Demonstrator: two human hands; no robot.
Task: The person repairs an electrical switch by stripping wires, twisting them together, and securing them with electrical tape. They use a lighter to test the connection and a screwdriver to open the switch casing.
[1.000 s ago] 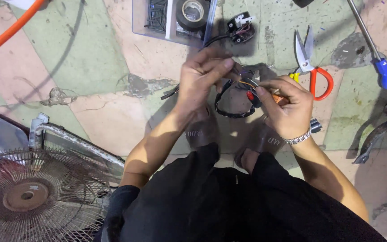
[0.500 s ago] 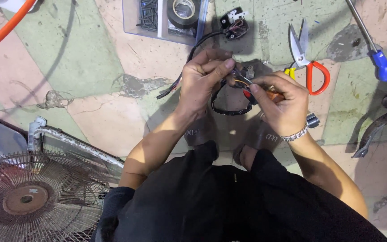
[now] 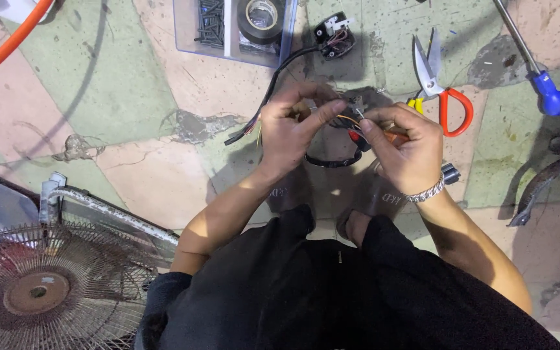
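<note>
My left hand [image 3: 293, 126] pinches thin coloured wires that come out of a black sheathed cable [image 3: 273, 84]. The cable runs up to a small black switch unit [image 3: 335, 35] lying on the floor. My right hand [image 3: 403, 146] is closed on a small tool with an orange-red handle [image 3: 393, 136] and also touches the wire ends. Both hands meet above a black loop of cable [image 3: 335, 162] near my feet.
Red-handled scissors [image 3: 439, 84] lie right of my hands, and a blue-handled screwdriver [image 3: 536, 71] lies further right. A clear box [image 3: 231, 29] with screws and black tape is at the top. A rusty fan grille [image 3: 40, 285] stands at lower left. An orange hose [image 3: 8, 45] crosses the upper left.
My hands stay together on the wires, with the fingers shifting slightly. The view has moved a little, so floor items sit higher in the frame.
</note>
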